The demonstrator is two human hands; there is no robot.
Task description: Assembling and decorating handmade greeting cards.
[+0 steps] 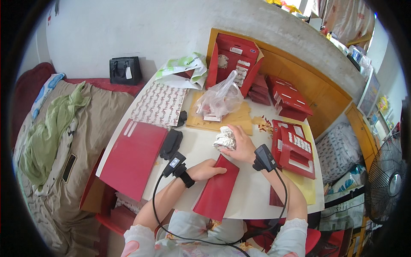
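Observation:
My left hand (207, 169) lies on a folded red card sheet (218, 189) near the table's front edge, thumb on top, its other fingers partly hidden. Just beyond the sheet's far end, my right hand (240, 144) grips a stack of white patterned paper cut-outs (224, 138). A strap with a small device sits on each wrist, joined by black cables. To the left lies a stack of large red card sheets (135, 154) with slots. At the right rest red card frames with windows (295, 147).
Beyond my hands, a clear plastic bag (220, 99) sits on tan card (240, 119). Farther back stand a red card box (236, 57) and red card stacks (287, 96). Patterned sheets (159, 102) lie back left, and a black case (171, 144) is left of centre. A fan (393, 183) stands far right.

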